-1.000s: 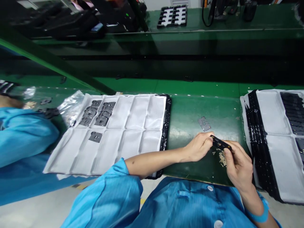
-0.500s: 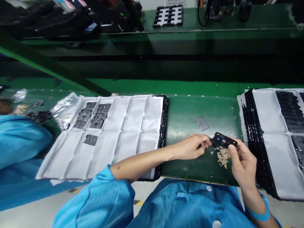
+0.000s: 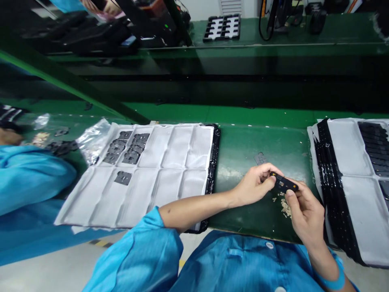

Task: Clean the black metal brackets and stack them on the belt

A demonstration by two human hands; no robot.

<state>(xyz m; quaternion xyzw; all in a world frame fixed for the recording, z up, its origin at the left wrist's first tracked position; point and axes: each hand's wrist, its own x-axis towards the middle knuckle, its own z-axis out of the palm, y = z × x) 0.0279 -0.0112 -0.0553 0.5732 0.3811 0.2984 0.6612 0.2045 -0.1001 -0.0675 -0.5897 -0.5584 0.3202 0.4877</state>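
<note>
A small flat black plate-like part with yellow spots and square openings is held level above the green bench. My left hand pinches its left end, thumb on top. My right hand grips its right end between thumb and fingers. Below the part lies a pile of tiny beige pieces, partly hidden by my right hand. A thin grey plate rests on the bench just beyond my left hand, which covers its near edge.
A white compartment tray with several dark plates lies left. Another tray on a black stack stands right, with rows of black parts. A clear bag, a green post and a co-worker's blue sleeve are farther left.
My left hand has moved right and closed on the left end of the black part, from which it was apart before. The view has shifted slightly, so everything sits a little differently.
</note>
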